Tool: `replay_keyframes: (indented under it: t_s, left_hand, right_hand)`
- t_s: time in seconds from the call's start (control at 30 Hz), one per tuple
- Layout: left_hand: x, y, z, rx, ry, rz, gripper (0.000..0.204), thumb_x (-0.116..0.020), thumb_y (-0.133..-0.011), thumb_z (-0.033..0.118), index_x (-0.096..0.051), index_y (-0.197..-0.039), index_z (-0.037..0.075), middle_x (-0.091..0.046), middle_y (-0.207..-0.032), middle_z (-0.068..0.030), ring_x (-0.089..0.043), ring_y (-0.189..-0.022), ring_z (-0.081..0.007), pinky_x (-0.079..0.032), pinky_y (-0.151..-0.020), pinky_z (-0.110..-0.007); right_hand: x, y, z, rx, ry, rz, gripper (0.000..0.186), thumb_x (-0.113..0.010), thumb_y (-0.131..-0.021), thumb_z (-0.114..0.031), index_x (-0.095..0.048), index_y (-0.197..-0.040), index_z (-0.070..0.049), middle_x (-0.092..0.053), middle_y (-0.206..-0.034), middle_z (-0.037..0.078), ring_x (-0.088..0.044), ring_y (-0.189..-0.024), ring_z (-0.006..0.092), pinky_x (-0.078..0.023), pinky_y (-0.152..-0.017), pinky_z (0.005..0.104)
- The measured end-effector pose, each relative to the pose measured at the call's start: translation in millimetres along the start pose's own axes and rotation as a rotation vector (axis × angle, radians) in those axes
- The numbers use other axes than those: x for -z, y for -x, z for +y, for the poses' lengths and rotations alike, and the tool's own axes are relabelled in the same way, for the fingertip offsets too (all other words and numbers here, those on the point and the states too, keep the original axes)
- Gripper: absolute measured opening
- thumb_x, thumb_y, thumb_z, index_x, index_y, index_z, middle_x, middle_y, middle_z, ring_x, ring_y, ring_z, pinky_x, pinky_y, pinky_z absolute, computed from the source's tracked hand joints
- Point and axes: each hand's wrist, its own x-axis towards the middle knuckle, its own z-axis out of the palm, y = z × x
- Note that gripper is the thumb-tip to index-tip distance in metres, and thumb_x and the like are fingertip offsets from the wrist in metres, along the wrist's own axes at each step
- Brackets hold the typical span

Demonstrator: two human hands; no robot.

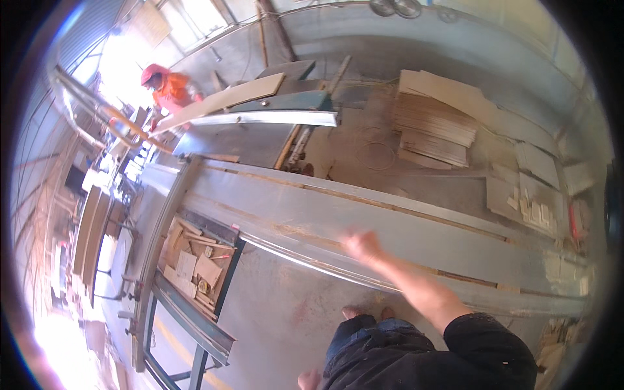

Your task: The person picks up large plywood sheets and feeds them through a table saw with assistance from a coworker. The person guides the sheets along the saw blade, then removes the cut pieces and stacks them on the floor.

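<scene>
My right hand (pixel 361 245) reaches over the long grey sliding table of a panel saw (pixel 390 208); motion blurs its fingers, and I cannot tell whether it touches the surface. Low at the bottom edge my left hand (pixel 308 380) hangs beside my dark clothing, mostly cut off. Slots and pale dust streaks run along the table. Left of it, a framed tray (pixel 225 270) holds several wood offcuts (pixel 208 266) and small items, with a metal fence rail (pixel 172 195) alongside.
At the upper left a person in orange (pixel 170 88) handles a long board (pixel 227 97) over another machine. Stacked boards (pixel 435 110) lie on the floor beyond the table, with more panels (pixel 533 175) at the right. Leaning boards (pixel 91 240) stand at the left.
</scene>
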Motion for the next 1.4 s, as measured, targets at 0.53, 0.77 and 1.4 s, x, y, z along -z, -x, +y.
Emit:
replay_keyframes:
  t_s: [0.53, 0.77, 1.4]
  left_hand:
    - [104, -66, 97, -0.099, 0.944, 0.159, 0.033, -0.069, -0.094, 0.027, -0.076, -0.09, -0.005, -0.076, -0.076, -0.0098, -0.073, -0.07, -0.0151, -0.058, -0.064, -0.03]
    - [32, -62, 16, 0.092, 1.034, 0.123, 0.034, -0.075, -0.095, 0.026, -0.069, -0.101, -0.006, -0.076, -0.084, -0.0126, -0.075, -0.072, -0.0203, -0.06, -0.065, -0.029]
    - [-39, 46, 80, 0.18, 0.847, 0.432, 0.032, -0.075, -0.096, 0.029, -0.072, -0.1, -0.003, -0.073, -0.08, -0.0086, -0.066, -0.068, -0.0153, -0.055, -0.064, -0.032]
  right_hand:
    - [-117, -80, -73, 0.094, -0.183, -0.375, 0.021, -0.064, -0.092, -0.022, -0.066, -0.084, -0.003, -0.068, -0.076, 0.018, -0.065, -0.062, 0.0287, -0.052, -0.057, 0.041]
    - [-178, -171, -4, -0.19, 0.226, -0.112, 0.021, -0.056, -0.094, -0.016, -0.062, -0.076, -0.005, -0.067, -0.072, 0.022, -0.065, -0.063, 0.0365, -0.052, -0.054, 0.049]
    - [-345, -207, -279, -0.37, -0.866, -1.0, 0.034, -0.08, -0.089, -0.028, -0.068, -0.088, 0.004, -0.073, -0.076, 0.009, -0.068, -0.062, 0.0149, -0.054, -0.054, 0.0332]
